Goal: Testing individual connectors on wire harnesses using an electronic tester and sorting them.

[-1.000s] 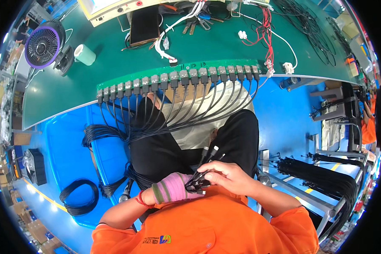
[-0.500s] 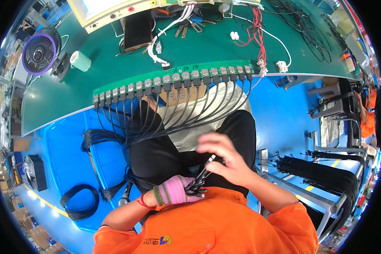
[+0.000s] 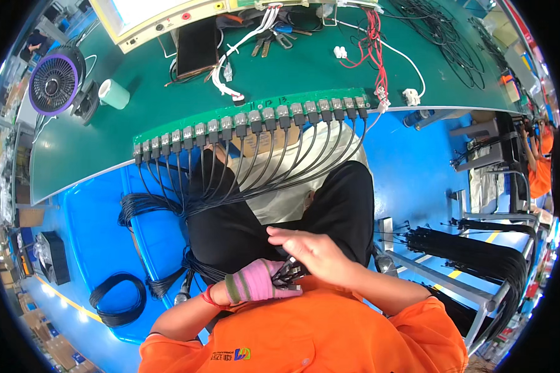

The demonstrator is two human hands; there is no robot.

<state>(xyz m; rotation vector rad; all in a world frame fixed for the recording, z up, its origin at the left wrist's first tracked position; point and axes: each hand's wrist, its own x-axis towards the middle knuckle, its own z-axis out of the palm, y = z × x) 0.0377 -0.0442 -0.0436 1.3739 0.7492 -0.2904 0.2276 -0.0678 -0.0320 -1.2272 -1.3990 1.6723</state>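
Left hand (image 3: 255,285), in a pink glove, clasps a bundle of black cable ends (image 3: 289,273) at the lap; bare right hand (image 3: 314,252) lies over them, fingers loosely spread, not gripping.

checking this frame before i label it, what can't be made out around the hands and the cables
- Head view: the cable ends in the gloved left hand are mostly covered by the right hand; their number and plug type cannot be told.
- Right fingertips: hidden behind the bundle.
- Sockets on the green board: too small to tell which hold a plug.
- Lower bodies of both forearms: cut off by the orange shirt.
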